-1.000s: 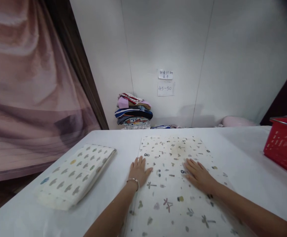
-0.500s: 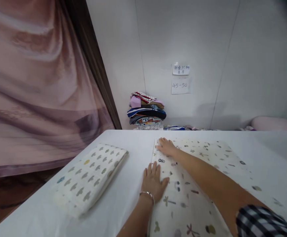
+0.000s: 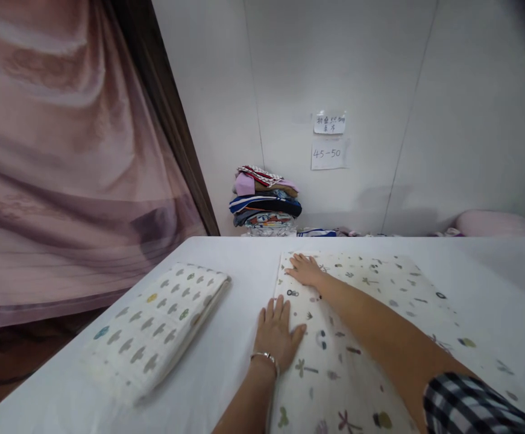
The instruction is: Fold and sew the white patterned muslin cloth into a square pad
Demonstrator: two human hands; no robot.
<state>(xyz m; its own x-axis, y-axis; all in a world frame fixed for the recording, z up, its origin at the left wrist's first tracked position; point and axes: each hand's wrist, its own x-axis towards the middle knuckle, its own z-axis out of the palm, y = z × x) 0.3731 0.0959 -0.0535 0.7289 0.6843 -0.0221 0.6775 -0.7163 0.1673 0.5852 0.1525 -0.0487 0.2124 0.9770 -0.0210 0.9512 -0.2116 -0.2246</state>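
Observation:
A white cloth printed with small palm trees and other motifs lies spread over the middle and right of the white table. My left hand, with a bracelet at the wrist, rests flat across the cloth's left edge, fingers spread. Farther back, my right hand lies flat with fingers apart near the cloth's far left corner. My right forearm crosses over the cloth and hides part of it. To the left sits a folded white cloth with grey cloud-like shapes, touched by neither hand.
The white table runs back towards a grey wall bearing two paper notes. Behind the table's far edge rises a pile of folded fabrics. A pink curtain hangs at the left, and a pale pink bundle shows at back right.
The whole view has shifted slightly, so everything appears a little farther left. Both hands stay flat at about the same places on the cloth.

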